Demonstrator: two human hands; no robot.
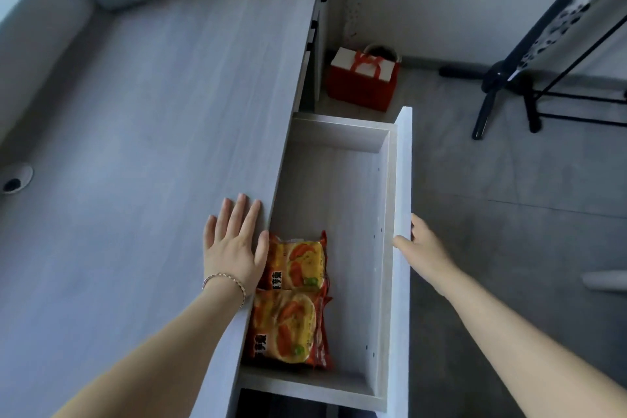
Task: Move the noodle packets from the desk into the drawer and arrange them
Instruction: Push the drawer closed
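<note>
The pale wooden drawer [339, 180] stands pulled out from under the desk [152, 112]. Two orange-and-yellow noodle packets lie flat inside it against the desk side: one [298, 263] farther in, the other [288, 329] nearer the front wall. My left hand [234, 244] rests flat on the desk top at its edge, fingers spread, holding nothing. My right hand [419, 244] grips the top edge of the drawer front panel [403, 163], thumb inside, fingers wrapped outside.
A red and white bag [363, 81] sits on the floor beyond the drawer. A black stand [509, 88] occupies the floor at right. A round cable grommet [15, 178] sits in the desk at left. A white object [604, 280] lies at the right edge.
</note>
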